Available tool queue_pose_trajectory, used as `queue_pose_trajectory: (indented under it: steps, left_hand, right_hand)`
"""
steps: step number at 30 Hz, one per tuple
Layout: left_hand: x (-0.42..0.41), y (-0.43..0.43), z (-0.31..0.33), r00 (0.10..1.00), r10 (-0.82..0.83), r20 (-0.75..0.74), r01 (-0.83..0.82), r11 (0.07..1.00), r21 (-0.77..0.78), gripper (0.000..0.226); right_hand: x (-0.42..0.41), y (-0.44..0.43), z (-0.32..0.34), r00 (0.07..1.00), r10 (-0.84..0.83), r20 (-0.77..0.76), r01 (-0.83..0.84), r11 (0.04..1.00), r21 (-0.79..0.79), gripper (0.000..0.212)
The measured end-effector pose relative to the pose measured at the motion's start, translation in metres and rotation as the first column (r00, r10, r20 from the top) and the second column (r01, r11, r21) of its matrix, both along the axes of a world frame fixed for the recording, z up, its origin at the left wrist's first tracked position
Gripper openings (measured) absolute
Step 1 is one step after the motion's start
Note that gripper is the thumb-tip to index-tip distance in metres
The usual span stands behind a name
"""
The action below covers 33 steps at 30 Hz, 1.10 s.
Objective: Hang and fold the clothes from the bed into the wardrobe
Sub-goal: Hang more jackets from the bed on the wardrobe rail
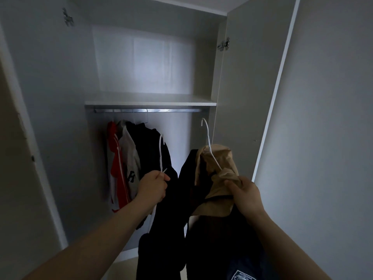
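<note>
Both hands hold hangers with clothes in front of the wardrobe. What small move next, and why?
Probably raise the right hand so its hanger hooks over the rail: the hook sits just below the rail's bare right stretch, while hung clothes fill the left.

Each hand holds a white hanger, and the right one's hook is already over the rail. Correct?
Not quite. The head view shows the right hand holding the right hanger with its hook below the rail and clear of it, not over it. The rest stands: the left hand holds the left hanger, and both hangers are white.
</note>
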State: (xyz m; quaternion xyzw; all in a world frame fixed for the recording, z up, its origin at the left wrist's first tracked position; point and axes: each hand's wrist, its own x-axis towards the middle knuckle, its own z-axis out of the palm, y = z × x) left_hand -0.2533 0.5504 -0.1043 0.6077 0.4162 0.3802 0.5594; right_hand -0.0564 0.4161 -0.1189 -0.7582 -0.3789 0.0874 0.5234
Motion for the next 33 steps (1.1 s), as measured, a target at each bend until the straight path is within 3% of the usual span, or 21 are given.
queue_pose_trajectory:
  steps: [12, 22, 33]
  left_hand:
    - [0.094, 0.14, -0.008, 0.996, -0.084, 0.019, 0.086, 0.991, -0.099, 0.027]
    - [0.18, 0.222, -0.017, 0.998, 0.026, -0.049, -0.03, 0.997, -0.069, 0.029]
    - [0.245, 0.315, -0.029, 0.996, 0.076, -0.042, -0.08, 0.992, -0.093, 0.029]
  right_hand:
    - [0.075, 0.126, 0.0, 0.999, -0.045, 0.014, 0.046, 0.998, -0.031, 0.017]
    - [0.168, 0.222, -0.007, 0.999, 0.015, -0.039, -0.014, 1.0, 0.005, 0.016]
    - [0.232, 0.324, -0.023, 0.999, 0.032, 0.013, -0.032, 0.999, -0.019, 0.016]
